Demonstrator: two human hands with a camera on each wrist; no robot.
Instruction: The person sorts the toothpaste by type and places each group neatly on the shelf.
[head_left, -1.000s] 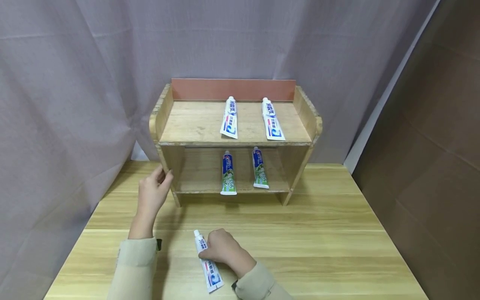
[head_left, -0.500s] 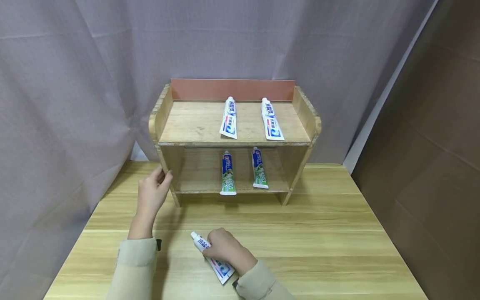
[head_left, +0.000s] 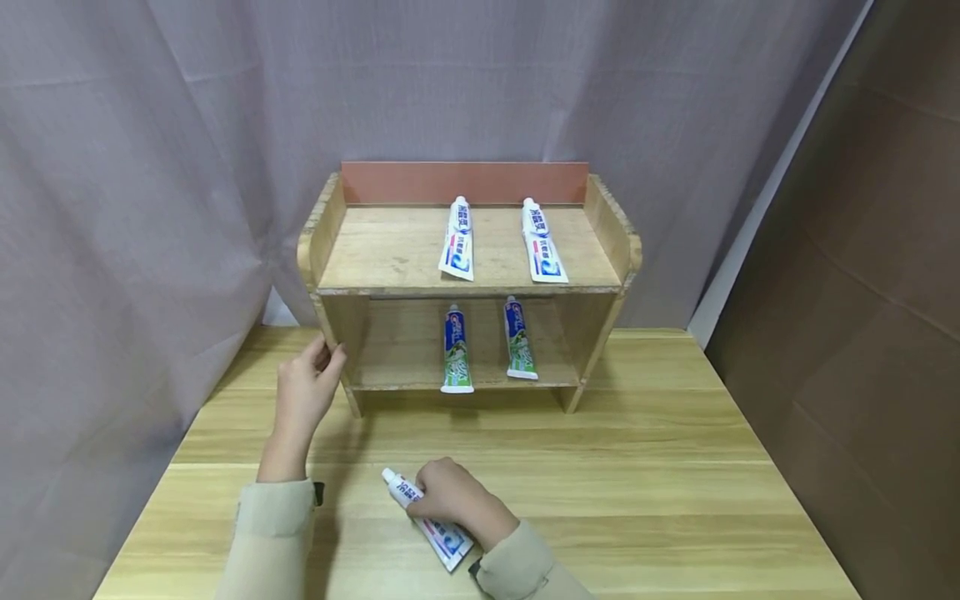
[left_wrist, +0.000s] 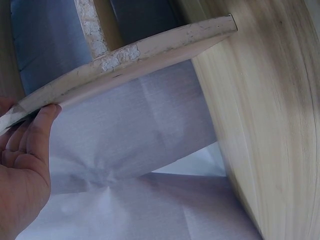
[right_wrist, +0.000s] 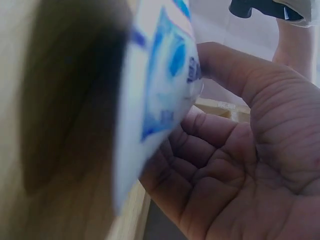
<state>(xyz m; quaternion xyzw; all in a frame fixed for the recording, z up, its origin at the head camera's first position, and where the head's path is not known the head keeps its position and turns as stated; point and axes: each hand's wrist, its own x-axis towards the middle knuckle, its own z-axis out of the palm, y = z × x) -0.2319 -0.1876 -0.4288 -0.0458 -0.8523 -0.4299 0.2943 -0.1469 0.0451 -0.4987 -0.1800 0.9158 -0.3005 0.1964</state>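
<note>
In the head view, my left hand (head_left: pixel 303 400) grips the left side panel (head_left: pixel 327 321) of a small two-tier wooden shelf, with the thumb on its front edge. The left wrist view shows the fingers (left_wrist: pixel 37 135) against the panel's outer face. Low in the middle of the head view, my right hand (head_left: pixel 457 500) pinches a white and blue toothpaste tube (head_left: pixel 447 542) around its middle. Its cap points up and left. In the right wrist view the tube (right_wrist: pixel 165 85) sits between thumb and fingers, just off the tabletop or at it; I cannot tell which.
Two white toothpaste tubes, a left one (head_left: pixel 458 242) and a right one (head_left: pixel 543 246), lie on the upper tier. Blue and green tubes, one left (head_left: pixel 456 350) and one right (head_left: pixel 519 340), lie on the lower tier. A grey curtain (head_left: pixel 465 83) hangs behind the wooden table (head_left: pixel 660 467).
The tube in my right hand has turned, its flat end swinging right and up while its cap shifted slightly left. My left hand has stayed on the shelf panel.
</note>
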